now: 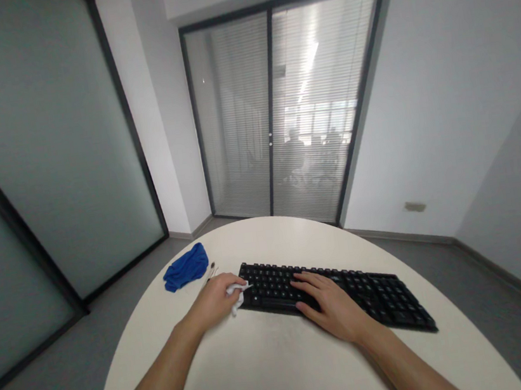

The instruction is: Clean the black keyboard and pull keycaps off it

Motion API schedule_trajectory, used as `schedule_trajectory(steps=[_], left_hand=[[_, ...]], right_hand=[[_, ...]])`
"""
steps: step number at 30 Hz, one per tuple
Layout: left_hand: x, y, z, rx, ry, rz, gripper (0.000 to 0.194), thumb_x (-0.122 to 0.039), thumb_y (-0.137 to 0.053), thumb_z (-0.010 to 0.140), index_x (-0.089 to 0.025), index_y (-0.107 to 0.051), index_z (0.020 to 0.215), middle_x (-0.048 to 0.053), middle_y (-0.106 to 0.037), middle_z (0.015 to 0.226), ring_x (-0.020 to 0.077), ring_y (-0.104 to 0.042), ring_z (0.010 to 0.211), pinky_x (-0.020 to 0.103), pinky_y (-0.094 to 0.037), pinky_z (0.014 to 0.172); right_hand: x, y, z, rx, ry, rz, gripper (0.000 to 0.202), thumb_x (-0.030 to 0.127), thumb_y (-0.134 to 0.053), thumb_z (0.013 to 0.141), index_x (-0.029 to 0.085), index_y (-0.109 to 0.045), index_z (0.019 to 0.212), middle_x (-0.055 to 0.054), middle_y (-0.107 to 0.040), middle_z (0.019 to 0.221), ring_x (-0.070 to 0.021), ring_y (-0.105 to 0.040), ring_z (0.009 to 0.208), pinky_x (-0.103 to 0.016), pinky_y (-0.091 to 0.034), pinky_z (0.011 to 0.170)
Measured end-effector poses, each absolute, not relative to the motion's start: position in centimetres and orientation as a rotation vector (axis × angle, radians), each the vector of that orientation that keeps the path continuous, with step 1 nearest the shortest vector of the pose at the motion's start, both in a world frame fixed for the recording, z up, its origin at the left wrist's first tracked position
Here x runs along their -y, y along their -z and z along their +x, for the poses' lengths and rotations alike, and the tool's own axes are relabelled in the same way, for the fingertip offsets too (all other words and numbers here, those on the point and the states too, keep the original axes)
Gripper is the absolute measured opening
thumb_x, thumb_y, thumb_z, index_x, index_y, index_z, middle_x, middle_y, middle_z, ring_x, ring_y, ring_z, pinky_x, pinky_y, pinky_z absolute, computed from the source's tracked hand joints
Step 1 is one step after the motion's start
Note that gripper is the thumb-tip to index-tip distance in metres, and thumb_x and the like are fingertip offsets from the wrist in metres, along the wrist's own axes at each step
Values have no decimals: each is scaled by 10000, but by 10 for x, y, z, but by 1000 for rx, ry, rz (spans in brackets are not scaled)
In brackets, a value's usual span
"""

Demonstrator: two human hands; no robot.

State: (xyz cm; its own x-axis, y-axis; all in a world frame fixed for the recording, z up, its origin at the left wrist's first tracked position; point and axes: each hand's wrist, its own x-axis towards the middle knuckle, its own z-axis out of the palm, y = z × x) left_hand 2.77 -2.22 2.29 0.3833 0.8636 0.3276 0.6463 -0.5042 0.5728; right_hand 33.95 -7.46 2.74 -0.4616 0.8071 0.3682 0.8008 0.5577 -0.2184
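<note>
Keyboard: beneath right fingers, loosely spread | white tissue: pinched by left fingers, at keyboard's left end

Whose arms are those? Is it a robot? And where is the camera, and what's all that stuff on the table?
No robot here, just a person with two bare hands! The camera is worn on that person's head, looking forward and down, so you see almost what they would see. There is only this one picture.

On the pale, rounded table lies a black keyboard. Over on the left is a crumpled blue cloth, and near it something small and thin, too tiny to name.

The left hand holds a soft-looking white piece at the keyboard's left end. The right hand lies on the keys with its fingers spread.
</note>
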Motion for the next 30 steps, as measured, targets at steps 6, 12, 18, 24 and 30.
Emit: schedule_trajectory(steps=[6,12,18,24,30], left_hand=[[18,-16,27,-1402,-933,2316,292,-124,-516,846,-215,-718,1036,47,-719,1058,207,-640,1015,331,-464,930],[25,-21,27,-1437,-773,2418,315,-89,-536,804,-241,-722,1008,15,-718,1036,202,-638,1005,310,-461,894],[27,-20,32,-1476,-850,2419,289,-100,-529,849,-248,-712,1018,10,-708,1061,197,-622,1020,316,-459,907],[32,-24,43,-1346,-937,2537,323,-64,-509,883,-245,-699,1072,21,-689,1088,185,-575,1056,337,-443,973],[38,-29,50,-1251,-810,2614,359,-44,-498,870,-255,-710,1069,29,-701,1078,198,-563,1040,349,-467,947]], right_hand=[[76,-29,339,2349,-29,-1293,424,398,-533,921,243,-584,1313,-74,-531,1411,-267,-472,1304,-480,-365,1117],[76,-28,339,2359,-23,-1302,427,390,-530,922,234,-581,1317,-84,-523,1418,-269,-471,1304,-485,-358,1117],[74,-26,340,2366,-19,-1305,426,391,-531,922,238,-578,1317,-78,-522,1419,-261,-465,1308,-482,-351,1122],[75,-27,338,2355,-16,-1294,421,394,-536,919,243,-586,1308,-75,-527,1414,-266,-472,1303,-485,-358,1118],[76,-28,337,2361,-8,-1312,422,396,-529,923,241,-580,1313,-75,-523,1418,-264,-469,1305,-479,-352,1124]])
